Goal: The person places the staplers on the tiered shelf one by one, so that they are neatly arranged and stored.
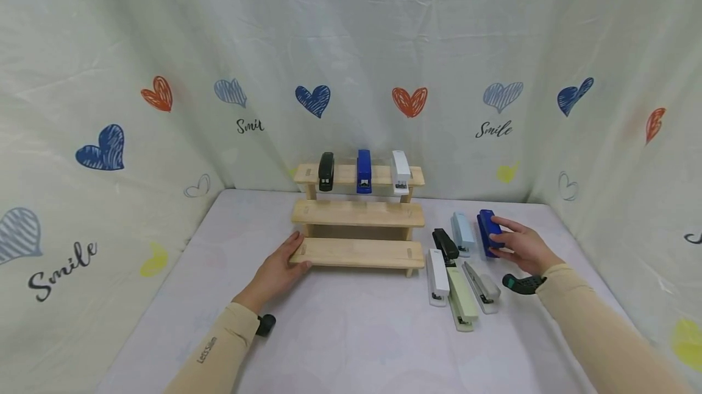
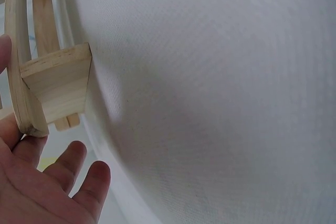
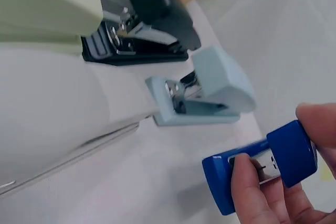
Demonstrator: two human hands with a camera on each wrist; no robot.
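My right hand (image 1: 521,245) pinches a dark blue stapler (image 1: 485,226) between thumb and fingers, at the right of the table. In the right wrist view that stapler (image 3: 294,156) lies beside a light blue stapler (image 3: 223,85). My left hand (image 1: 282,272) grips the left end of the lowest tier of a wooden three-tier rack (image 1: 356,253), thumb at the front edge. On the rack's top tier stand a black stapler (image 1: 326,172), a blue stapler (image 1: 364,172) and a white stapler (image 1: 401,172). Its two lower tiers are bare.
Between rack and right hand lie a black stapler (image 1: 446,245), a white stapler (image 1: 438,275), a light green stapler (image 1: 462,296) and a grey stapler (image 1: 482,287), close together. A pale curtain (image 1: 351,47) printed with hearts surrounds the white table (image 1: 329,333).
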